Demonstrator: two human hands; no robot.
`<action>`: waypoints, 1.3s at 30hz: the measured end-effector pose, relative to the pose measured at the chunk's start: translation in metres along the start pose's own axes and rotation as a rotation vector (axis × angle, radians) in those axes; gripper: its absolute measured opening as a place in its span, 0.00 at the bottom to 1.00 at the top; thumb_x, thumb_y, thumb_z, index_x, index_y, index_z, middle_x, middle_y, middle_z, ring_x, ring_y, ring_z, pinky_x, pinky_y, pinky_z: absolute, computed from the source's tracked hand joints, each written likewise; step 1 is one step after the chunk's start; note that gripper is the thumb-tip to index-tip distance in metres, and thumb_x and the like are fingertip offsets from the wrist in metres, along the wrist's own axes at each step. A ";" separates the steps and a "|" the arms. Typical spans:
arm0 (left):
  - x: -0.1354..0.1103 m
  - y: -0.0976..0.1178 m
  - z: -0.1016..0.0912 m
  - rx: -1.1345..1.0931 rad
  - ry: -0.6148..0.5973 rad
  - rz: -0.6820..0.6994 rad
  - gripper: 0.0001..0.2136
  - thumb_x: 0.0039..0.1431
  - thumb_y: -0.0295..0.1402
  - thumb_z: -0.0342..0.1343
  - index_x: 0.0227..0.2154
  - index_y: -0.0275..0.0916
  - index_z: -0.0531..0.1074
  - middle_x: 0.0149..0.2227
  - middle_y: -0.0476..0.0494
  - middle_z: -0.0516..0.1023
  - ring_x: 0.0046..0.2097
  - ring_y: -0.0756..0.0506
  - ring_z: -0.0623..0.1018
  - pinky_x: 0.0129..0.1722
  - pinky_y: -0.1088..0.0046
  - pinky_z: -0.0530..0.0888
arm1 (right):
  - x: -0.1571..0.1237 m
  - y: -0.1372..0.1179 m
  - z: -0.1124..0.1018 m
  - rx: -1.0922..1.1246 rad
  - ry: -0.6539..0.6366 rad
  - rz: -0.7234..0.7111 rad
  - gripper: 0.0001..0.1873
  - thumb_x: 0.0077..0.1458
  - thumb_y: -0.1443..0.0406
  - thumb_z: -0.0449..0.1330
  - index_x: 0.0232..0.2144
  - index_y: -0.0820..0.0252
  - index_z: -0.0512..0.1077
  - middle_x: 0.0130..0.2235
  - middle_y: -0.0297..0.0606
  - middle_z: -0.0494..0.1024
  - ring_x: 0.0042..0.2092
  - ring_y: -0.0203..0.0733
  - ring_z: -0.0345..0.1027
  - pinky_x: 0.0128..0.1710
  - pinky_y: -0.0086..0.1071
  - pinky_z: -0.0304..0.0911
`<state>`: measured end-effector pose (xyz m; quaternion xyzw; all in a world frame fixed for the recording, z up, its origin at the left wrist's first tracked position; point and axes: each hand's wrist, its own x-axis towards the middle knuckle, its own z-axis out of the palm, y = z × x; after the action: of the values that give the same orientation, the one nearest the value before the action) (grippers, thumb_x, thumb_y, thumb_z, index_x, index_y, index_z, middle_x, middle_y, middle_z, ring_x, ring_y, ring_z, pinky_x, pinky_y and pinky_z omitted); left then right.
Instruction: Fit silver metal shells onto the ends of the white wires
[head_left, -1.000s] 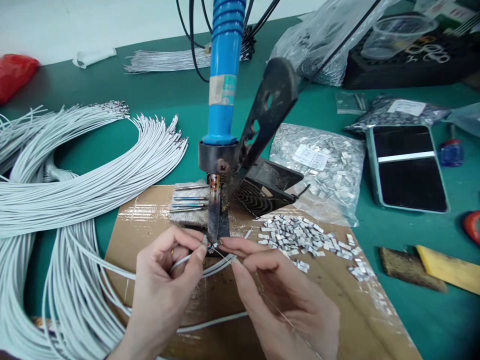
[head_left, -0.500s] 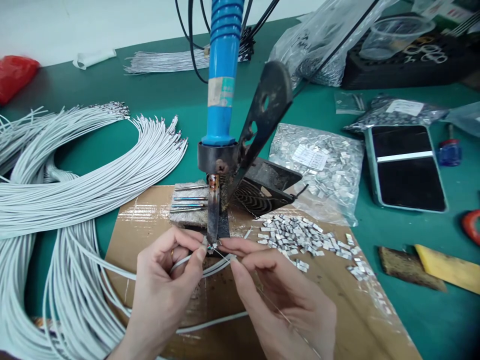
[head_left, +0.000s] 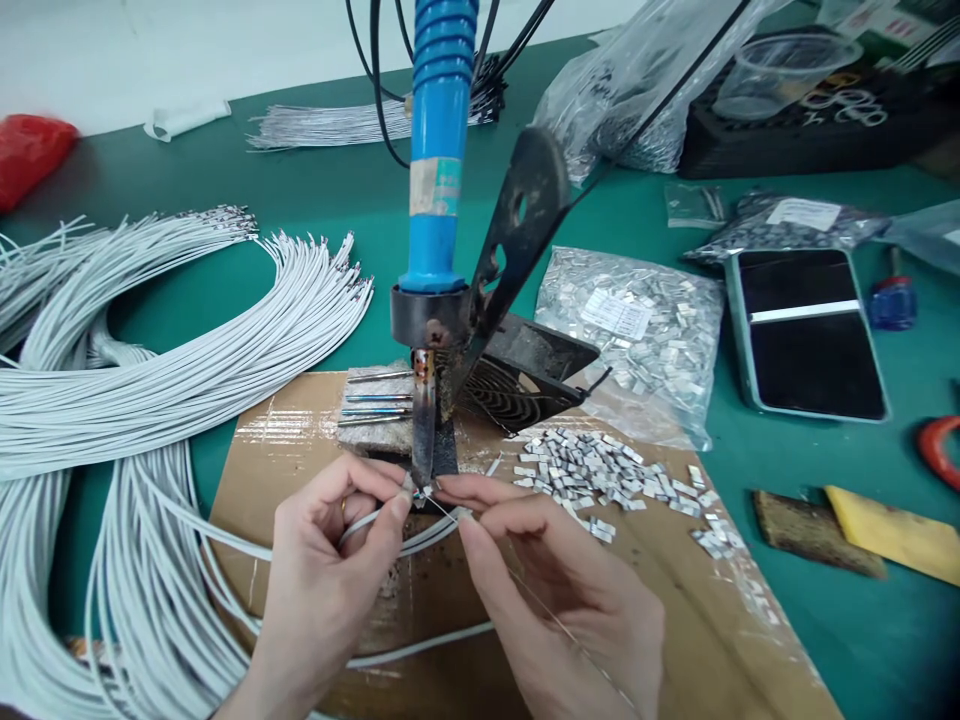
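Observation:
A blue-handled soldering iron (head_left: 436, 190) hangs tip-down in a black bracket, its dark tip (head_left: 424, 440) reaching down between my fingers. My left hand (head_left: 341, 560) pinches the end of a white cable (head_left: 360, 525) just left of the tip. Between the thumb and fingers of my right hand (head_left: 562, 590) runs a thin strand of solder wire (head_left: 551, 618), its far end at the tip. A small shiny connector piece sits at the meeting point, partly covered by fingertips.
Thick bundles of white cables (head_left: 187, 400) cover the left side. Small metal pieces (head_left: 600, 475) lie heaped on the cardboard (head_left: 705, 620), beside a small black fan (head_left: 517, 375). A bag of metal pieces (head_left: 637, 330), a phone (head_left: 810, 335) and a yellow sponge (head_left: 892, 530) are at the right.
The view has shifted slightly, so the iron and right-side items appear a little further left. Both hands keep the same grips at the tip.

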<state>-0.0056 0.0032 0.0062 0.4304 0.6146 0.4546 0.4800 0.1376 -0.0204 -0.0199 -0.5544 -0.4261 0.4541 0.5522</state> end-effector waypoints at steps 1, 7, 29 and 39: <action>0.000 -0.001 0.000 -0.001 0.000 -0.002 0.07 0.56 0.24 0.66 0.24 0.37 0.77 0.33 0.50 0.80 0.26 0.57 0.74 0.27 0.88 0.71 | 0.001 0.001 -0.001 -0.005 -0.011 -0.012 0.10 0.63 0.68 0.64 0.28 0.54 0.74 0.44 0.36 0.86 0.47 0.40 0.81 0.43 0.26 0.74; 0.001 -0.002 0.001 0.006 0.017 0.016 0.07 0.55 0.23 0.66 0.24 0.37 0.77 0.33 0.48 0.81 0.28 0.54 0.78 0.27 0.87 0.72 | 0.004 0.004 -0.005 -0.055 -0.050 -0.076 0.09 0.63 0.69 0.64 0.29 0.54 0.75 0.43 0.38 0.86 0.46 0.43 0.82 0.44 0.29 0.76; -0.002 -0.001 0.005 0.005 0.059 -0.007 0.07 0.55 0.25 0.67 0.24 0.38 0.78 0.34 0.48 0.82 0.29 0.54 0.77 0.27 0.85 0.71 | 0.000 0.001 0.001 0.009 0.012 -0.047 0.09 0.62 0.68 0.65 0.29 0.55 0.76 0.42 0.39 0.86 0.46 0.42 0.81 0.43 0.29 0.74; 0.000 -0.004 0.002 -0.004 0.038 -0.010 0.08 0.56 0.24 0.66 0.24 0.38 0.77 0.32 0.50 0.81 0.26 0.56 0.75 0.25 0.87 0.69 | 0.001 0.003 0.001 0.003 0.031 -0.039 0.09 0.61 0.68 0.66 0.28 0.55 0.76 0.41 0.39 0.86 0.43 0.42 0.82 0.42 0.30 0.75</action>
<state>-0.0043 0.0023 0.0022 0.4176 0.6249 0.4616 0.4712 0.1370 -0.0196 -0.0225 -0.5521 -0.4278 0.4352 0.5682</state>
